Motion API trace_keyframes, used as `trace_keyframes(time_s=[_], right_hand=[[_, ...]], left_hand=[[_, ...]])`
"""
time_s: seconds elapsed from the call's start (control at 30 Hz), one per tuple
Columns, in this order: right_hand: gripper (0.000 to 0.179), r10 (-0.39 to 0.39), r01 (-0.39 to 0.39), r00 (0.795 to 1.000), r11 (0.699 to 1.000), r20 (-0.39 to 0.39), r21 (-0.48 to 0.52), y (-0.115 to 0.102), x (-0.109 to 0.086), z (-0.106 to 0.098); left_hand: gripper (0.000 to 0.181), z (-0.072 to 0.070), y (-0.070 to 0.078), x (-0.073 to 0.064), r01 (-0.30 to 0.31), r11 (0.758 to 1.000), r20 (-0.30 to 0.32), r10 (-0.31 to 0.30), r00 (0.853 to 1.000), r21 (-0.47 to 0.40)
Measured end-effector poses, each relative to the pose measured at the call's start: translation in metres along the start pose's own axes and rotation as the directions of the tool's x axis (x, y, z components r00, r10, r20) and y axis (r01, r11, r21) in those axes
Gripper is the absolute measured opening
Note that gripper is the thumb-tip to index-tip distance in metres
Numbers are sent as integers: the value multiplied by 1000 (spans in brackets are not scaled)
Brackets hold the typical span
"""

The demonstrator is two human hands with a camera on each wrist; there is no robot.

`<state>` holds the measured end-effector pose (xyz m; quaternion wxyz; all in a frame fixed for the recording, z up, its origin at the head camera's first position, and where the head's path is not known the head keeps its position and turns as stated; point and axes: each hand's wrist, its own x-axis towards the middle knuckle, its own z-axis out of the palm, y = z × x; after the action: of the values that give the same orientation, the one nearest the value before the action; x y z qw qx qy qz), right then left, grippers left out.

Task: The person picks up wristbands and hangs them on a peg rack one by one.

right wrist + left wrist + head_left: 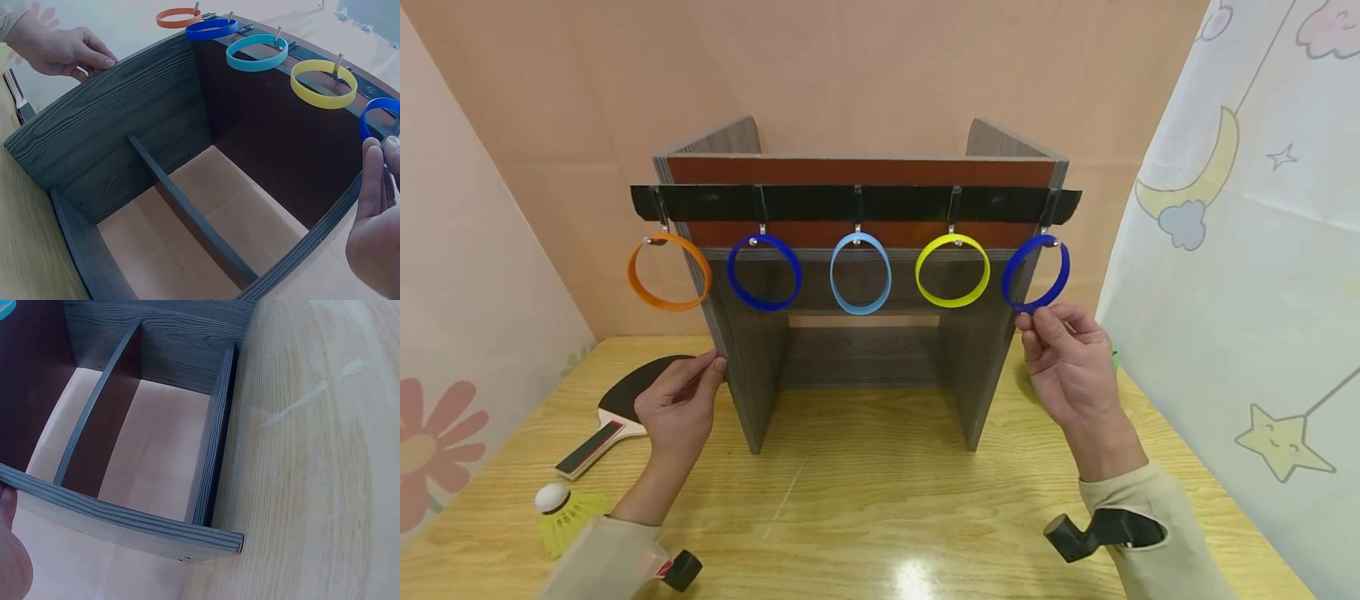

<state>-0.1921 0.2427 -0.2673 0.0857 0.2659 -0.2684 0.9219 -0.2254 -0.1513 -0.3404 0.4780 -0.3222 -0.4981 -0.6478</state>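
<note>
A grey wood-grain shelf unit (pixel 741 358) stands on the table. Across its upper front runs a black strip (pixel 808 203) with silicone wristbands hanging from small hooks. From left to right they are an orange wristband (pixel 658 304), a dark blue one, a light blue wristband (pixel 861 310), a yellow wristband (pixel 952 302) and another dark blue wristband (pixel 1009 273). At the far right, my right hand (pixel 1071 367) pinches the lower rim of that last band between thumb and fingers. My left hand (pixel 679 402) grips the front edge of the shelf's left side panel, thumb towards me.
On the table's left lie a black table tennis bat (pixel 636 392) and a yellow shuttlecock (pixel 568 517) with a white tip. Something green (pixel 1116 359) shows partly behind the right hand. Printed cloth hangs at both sides, with a peach-coloured backdrop (pixel 865 75) behind.
</note>
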Motion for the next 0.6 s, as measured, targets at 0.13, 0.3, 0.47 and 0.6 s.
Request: trace_keyframes(time_s=[0.13,0.3,0.47,0.6], right_hand=[[19,8,-8,1000,1000,23,-7,3,-3,-6],[19,33,-30,998,997,45,-73,8,-10,-15],[19,64,-62,998,938,-6,-340,7,-23,-27],[14,42,-90,995,787,-92,-610,-5,-32,-34]], left_hand=[[13,-2,-1,0,-10,1000,0,10,1000,9],[13,-3,2,2,1,999,36,-3,999,53],[14,-15,3,3,-2,952,196,-61,979,306],[16,-27,7,6,-130,827,347,-83,934,548]])
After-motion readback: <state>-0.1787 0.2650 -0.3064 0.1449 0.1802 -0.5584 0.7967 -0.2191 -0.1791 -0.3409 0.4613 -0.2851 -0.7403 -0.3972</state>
